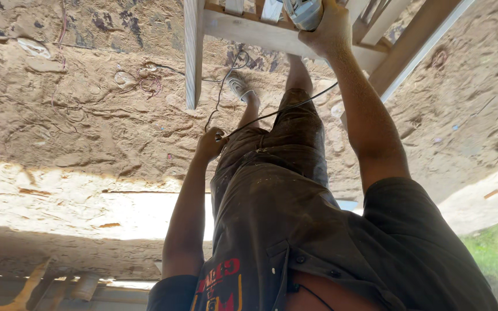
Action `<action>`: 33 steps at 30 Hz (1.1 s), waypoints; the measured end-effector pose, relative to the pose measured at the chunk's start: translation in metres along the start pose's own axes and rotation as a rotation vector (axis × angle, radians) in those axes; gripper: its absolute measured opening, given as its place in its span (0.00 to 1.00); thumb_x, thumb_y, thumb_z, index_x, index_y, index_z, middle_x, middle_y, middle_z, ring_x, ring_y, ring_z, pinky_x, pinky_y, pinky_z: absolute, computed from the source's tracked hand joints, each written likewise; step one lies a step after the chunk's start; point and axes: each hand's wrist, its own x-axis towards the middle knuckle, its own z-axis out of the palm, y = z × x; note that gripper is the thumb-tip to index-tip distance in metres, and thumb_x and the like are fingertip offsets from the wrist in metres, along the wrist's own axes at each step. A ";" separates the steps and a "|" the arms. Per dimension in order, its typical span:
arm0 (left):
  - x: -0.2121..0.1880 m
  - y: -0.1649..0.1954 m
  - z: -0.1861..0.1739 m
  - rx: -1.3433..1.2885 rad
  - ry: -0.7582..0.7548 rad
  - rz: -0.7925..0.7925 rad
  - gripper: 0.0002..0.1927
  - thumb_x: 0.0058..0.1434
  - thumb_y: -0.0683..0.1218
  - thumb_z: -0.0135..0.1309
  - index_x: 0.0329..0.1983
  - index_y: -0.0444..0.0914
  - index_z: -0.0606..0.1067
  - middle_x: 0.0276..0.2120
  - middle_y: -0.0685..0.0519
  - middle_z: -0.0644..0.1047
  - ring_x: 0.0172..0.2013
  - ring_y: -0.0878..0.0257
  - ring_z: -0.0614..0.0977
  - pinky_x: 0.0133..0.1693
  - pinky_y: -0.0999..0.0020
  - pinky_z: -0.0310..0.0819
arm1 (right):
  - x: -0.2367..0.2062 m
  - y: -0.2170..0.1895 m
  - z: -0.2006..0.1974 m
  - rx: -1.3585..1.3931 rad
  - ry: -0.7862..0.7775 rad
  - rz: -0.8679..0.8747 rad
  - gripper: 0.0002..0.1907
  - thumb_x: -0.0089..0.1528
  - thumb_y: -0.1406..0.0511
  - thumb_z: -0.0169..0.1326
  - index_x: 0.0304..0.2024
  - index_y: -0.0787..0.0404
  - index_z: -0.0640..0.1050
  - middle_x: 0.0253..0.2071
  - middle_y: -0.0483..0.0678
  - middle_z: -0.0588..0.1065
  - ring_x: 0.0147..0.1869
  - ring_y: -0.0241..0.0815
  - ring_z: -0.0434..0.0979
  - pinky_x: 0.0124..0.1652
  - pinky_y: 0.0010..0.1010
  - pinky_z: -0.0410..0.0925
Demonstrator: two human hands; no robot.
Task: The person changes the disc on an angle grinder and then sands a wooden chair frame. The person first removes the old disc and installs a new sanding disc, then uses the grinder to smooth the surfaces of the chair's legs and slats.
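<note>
Grey power tool (305, 12) against pale wooden frame (249, 33), black cord (272, 112) trailing.

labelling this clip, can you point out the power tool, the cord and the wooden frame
power tool (305, 12): head view, on its grey body, gripped by the right hand (331, 31)
cord (272, 113): head view, on the black stretch running from the left hand (210, 144)
wooden frame (249, 33): head view, on the pale cross rail

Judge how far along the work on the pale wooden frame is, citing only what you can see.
Done: the wooden frame looks assembled, rails joined. In hand: the right hand holds a grey power tool on a rail; the left hand holds its cord aside. Left: how much surface remains unworked cannot be told.
</note>
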 end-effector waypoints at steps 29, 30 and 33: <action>-0.005 0.165 -0.352 0.745 0.755 0.153 0.24 0.46 0.28 0.52 0.46 0.38 0.79 0.51 0.47 0.80 0.56 0.53 0.76 0.55 0.58 0.73 | 0.039 -0.175 -0.015 1.276 0.482 0.664 0.18 0.50 0.63 0.64 0.41 0.61 0.76 0.31 0.48 0.78 0.31 0.42 0.81 0.36 0.35 0.79; 0.005 0.202 -0.347 0.736 0.477 0.275 0.28 0.48 0.31 0.56 0.55 0.37 0.77 0.56 0.45 0.78 0.61 0.52 0.74 0.65 0.59 0.67 | 0.046 -0.179 -0.015 1.241 0.519 0.680 0.18 0.50 0.63 0.65 0.41 0.60 0.76 0.32 0.47 0.79 0.33 0.41 0.81 0.38 0.34 0.79; 0.027 0.297 -0.285 0.496 -0.015 0.676 0.53 0.46 0.51 0.78 0.69 0.34 0.61 0.68 0.38 0.65 0.66 0.42 0.65 0.65 0.47 0.54 | 0.066 -0.200 -0.011 1.254 0.569 0.742 0.21 0.50 0.63 0.66 0.43 0.60 0.76 0.34 0.48 0.78 0.35 0.42 0.80 0.41 0.36 0.77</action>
